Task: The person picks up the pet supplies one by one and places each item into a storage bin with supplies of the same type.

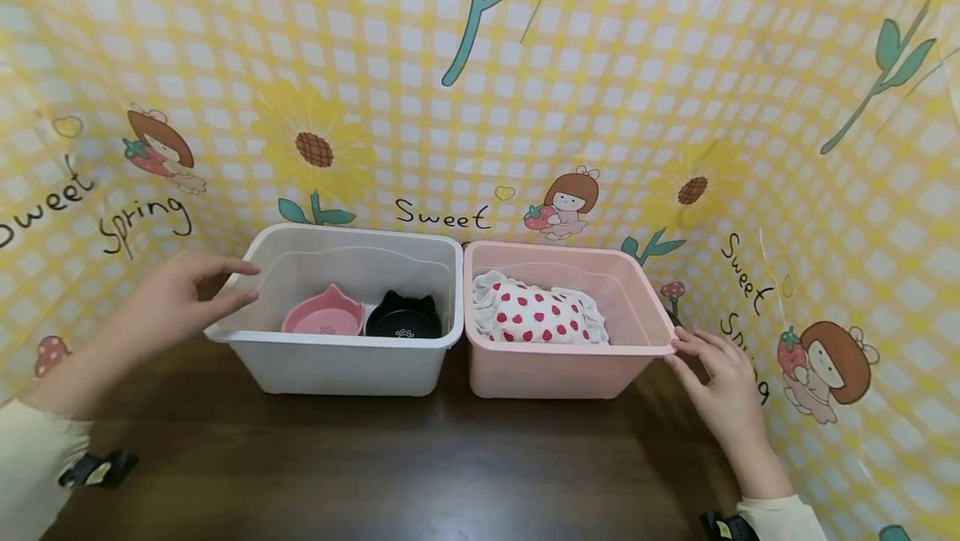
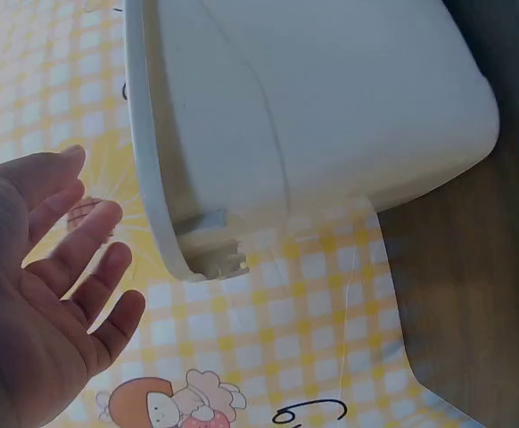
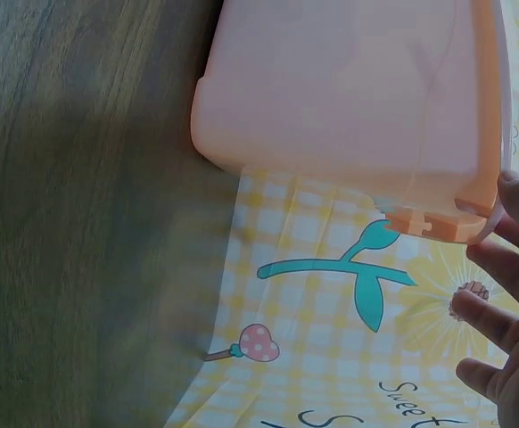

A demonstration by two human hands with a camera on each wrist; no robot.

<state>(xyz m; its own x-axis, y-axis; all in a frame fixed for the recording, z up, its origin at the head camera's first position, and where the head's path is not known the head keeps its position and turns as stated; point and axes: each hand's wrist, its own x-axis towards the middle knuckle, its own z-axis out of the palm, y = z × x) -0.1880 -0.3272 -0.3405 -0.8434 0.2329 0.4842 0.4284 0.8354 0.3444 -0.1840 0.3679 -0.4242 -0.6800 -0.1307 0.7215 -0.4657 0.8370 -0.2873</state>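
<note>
A white plastic bin (image 1: 345, 366) stands at the left, holding a pink cat-eared dish (image 1: 326, 313) and a black cat-eared dish (image 1: 405, 318). Close beside it is a pink bin (image 1: 555, 374) with a white cloth item (image 1: 540, 313) patterned in red strawberries inside. My left hand (image 1: 176, 299) is at the white bin's left end, and the left wrist view shows a gap between its loose fingers (image 2: 99, 281) and the rim. At the pink bin's front right corner, the thumb and fingertips of my right hand (image 1: 723, 387) touch the rim, other fingers spread.
Both bins rest on a dark wooden table (image 1: 450, 466). Behind them and along the sides rises a yellow-checked cloth (image 1: 480, 124) printed with flowers and cartoon figures. The bins' backs stand near this cloth.
</note>
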